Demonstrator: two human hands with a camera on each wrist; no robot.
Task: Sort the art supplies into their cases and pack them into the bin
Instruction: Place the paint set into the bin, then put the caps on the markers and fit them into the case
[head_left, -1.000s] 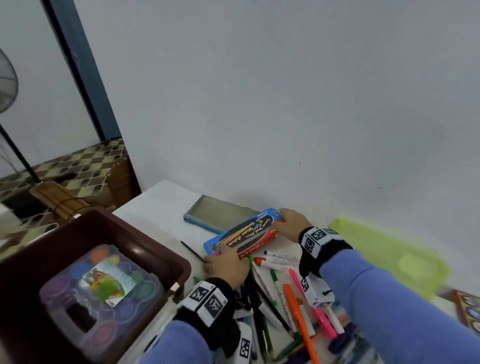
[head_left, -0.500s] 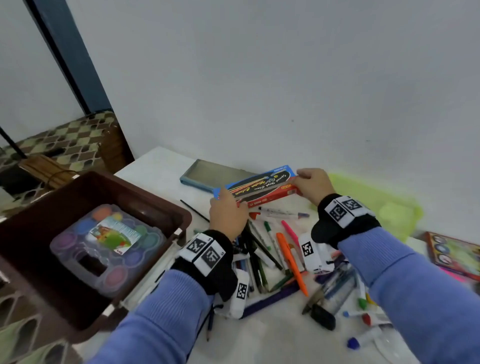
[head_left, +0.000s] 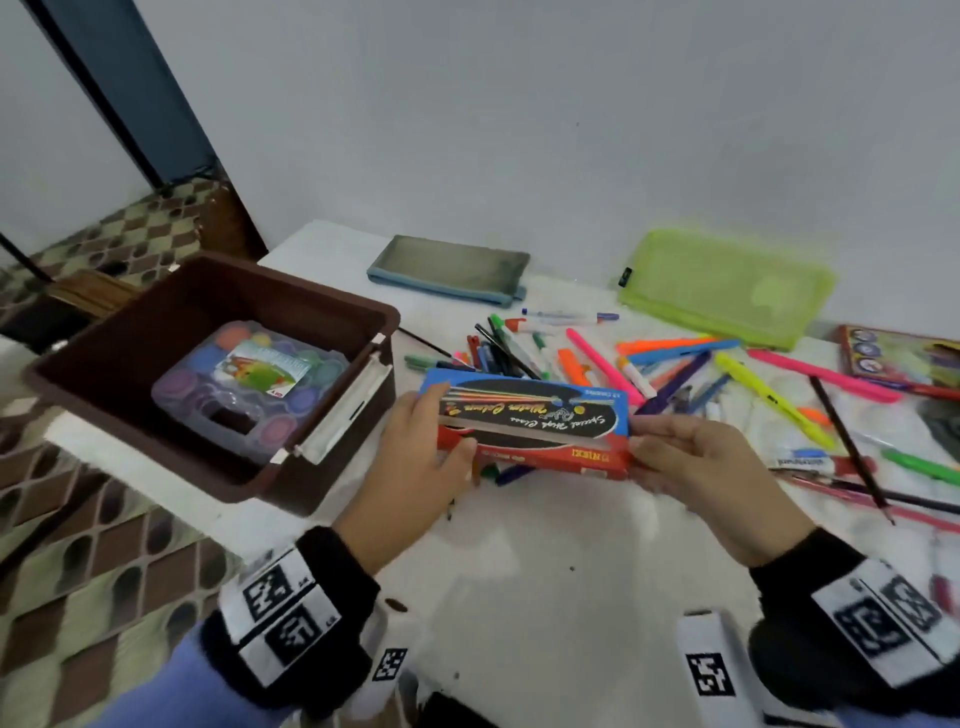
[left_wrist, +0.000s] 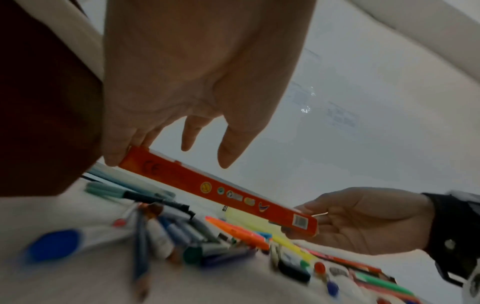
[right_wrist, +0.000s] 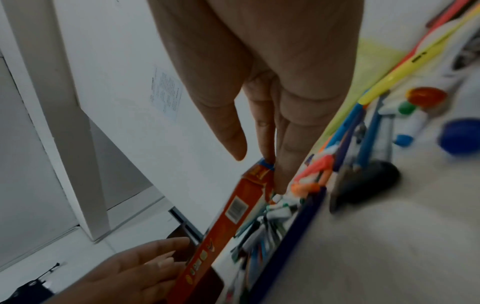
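Note:
A flat red and blue watercolour box (head_left: 530, 426) hangs above the white table (head_left: 545, 571), lifted clear of the scattered pens. My left hand (head_left: 415, 457) grips its left end, thumb on the lid. My right hand (head_left: 696, 462) pinches its right end. The left wrist view shows the box's red edge (left_wrist: 218, 191) spanning both hands; in the right wrist view the box (right_wrist: 221, 222) runs from my right fingers (right_wrist: 280, 164) to the left hand (right_wrist: 130, 273). The brown bin (head_left: 208, 374) stands just left, holding a clear paint-pot case (head_left: 249, 384).
Several markers, highlighters and pencils (head_left: 649, 374) lie strewn behind and right of the box. A grey pouch (head_left: 449, 270) and a green mesh pouch (head_left: 727, 286) lie by the wall. Another printed box (head_left: 904, 358) sits at the far right. The table's left edge borders the bin.
Both hands lifted the watercolour box off the table by the wall and carried it toward me, to beside the bin. The head view tilted down.

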